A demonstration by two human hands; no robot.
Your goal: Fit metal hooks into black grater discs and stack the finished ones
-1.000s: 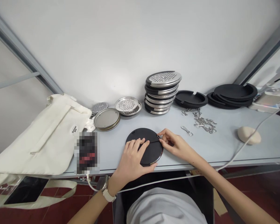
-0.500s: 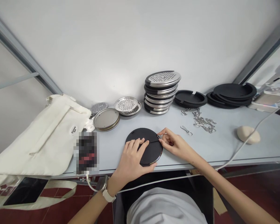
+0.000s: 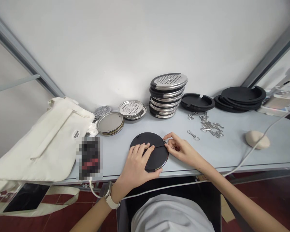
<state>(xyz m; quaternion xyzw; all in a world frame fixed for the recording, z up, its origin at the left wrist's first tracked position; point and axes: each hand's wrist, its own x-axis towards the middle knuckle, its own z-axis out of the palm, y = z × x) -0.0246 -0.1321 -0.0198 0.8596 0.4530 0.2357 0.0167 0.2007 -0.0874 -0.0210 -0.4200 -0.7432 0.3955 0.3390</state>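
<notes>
While the left hand (image 3: 136, 165) lies spread over the round black disc (image 3: 159, 158) near the table's (image 3: 222, 158) front edge, the right hand (image 3: 181, 149) pinches what looks like a metal clip (image 3: 166, 141) at the disc's right rim; even pressure should prevent twisting.

Desk (image 3: 222, 154), front edge: forearms (image 3: 234, 187) cross it; left hand (image 3: 136, 166) over black disc (image 3: 158, 158) fills the middle. Narrow lane along that edge between disc and blurred device (image 3: 89, 158). Left end: cream bag (image 3: 45, 145) shuts off the corner. Back edge, centre: tall grater stack (image 3: 169, 96); bare strip runs in front of it. Loose clip (image 3: 192, 134) near right hand (image 3: 182, 151). Right end: roomy, except pale rounded object (image 3: 255, 140), slanting white cable (image 3: 246, 157)
</notes>
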